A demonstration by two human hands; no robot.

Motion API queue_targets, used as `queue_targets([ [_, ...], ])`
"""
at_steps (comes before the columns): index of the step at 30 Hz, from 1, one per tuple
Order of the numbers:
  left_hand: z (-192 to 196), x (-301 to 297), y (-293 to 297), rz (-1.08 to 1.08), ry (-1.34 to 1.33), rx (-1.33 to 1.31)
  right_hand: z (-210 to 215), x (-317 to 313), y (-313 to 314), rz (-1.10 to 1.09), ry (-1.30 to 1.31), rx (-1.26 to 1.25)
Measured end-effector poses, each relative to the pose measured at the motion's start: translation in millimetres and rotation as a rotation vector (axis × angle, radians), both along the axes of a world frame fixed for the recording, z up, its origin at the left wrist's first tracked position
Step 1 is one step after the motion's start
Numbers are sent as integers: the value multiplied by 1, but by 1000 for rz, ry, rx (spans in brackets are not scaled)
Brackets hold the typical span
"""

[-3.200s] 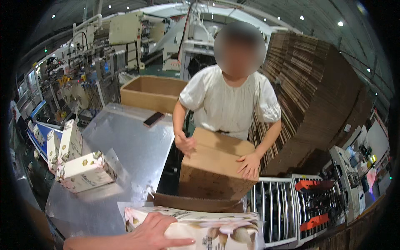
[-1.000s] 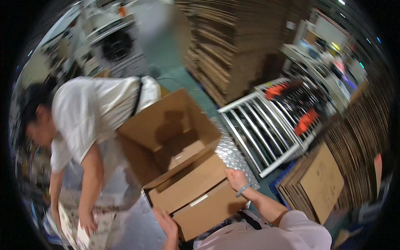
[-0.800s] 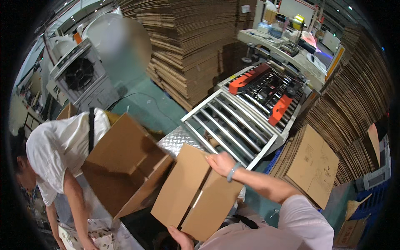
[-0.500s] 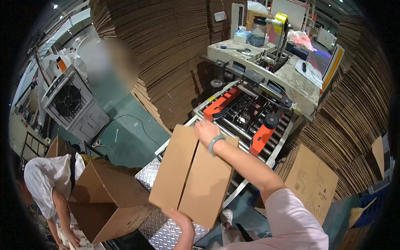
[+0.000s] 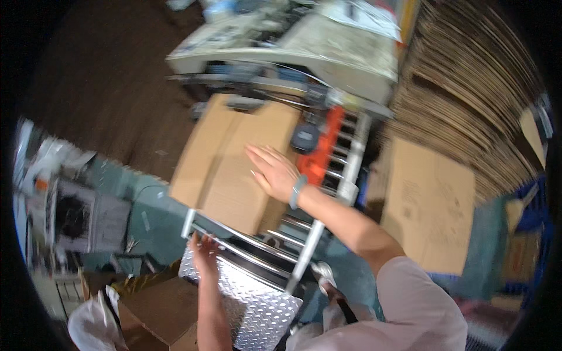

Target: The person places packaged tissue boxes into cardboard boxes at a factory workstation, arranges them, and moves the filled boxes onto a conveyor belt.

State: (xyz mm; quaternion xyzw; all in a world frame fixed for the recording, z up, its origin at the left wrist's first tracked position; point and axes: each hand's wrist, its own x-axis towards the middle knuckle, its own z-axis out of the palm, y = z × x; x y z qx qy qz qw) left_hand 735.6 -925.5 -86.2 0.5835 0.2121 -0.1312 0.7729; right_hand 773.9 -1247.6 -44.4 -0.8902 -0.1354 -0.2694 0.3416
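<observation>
A closed brown cardboard box (image 5: pixel 224 188) lies on the roller conveyor (image 5: pixel 275 251), its far end against the sealing machine (image 5: pixel 328 52). My right hand (image 5: pixel 274 174) is stretched out over the box's top with its fingers extended; whether the palm touches the cardboard is hard to tell. On that wrist is a grey-green bangle (image 5: pixel 298 191). Off the near left corner of the box, my left hand (image 5: pixel 205 253) has its fingers apart and holds nothing. It is close to the conveyor's end, above a diamond-plate metal sheet (image 5: pixel 263 316).
An orange side guide (image 5: pixel 328 146) with a black roller stands right of the box. Stacked flat cardboard (image 5: pixel 456 88) rises at the right, near a leaning carton (image 5: pixel 430 199). At lower left are an open box (image 5: pixel 161 310) and a person's white sleeve (image 5: pixel 91 324).
The box has gone from my hands onto the conveyor, farther forward into the machine. My left hand has come off it, and my right hand has flattened over its top. The view has swung.
</observation>
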Motion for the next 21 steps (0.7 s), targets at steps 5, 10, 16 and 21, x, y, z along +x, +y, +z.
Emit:
queue_targets([
  [5,-124,-207,118,-381,339,264,-196,-303,-135,-987,368,578],
  [10,-211,-310,216,-477,1062,522,-342,-539,-225,-1712,825,128],
  [16,-208,-287,229,-572,974,565,-319,-456,-159,-1297,663,665],
  [21,-191,-299,212,-559,559,489,-313,-420,-64,-905,1197,-299],
])
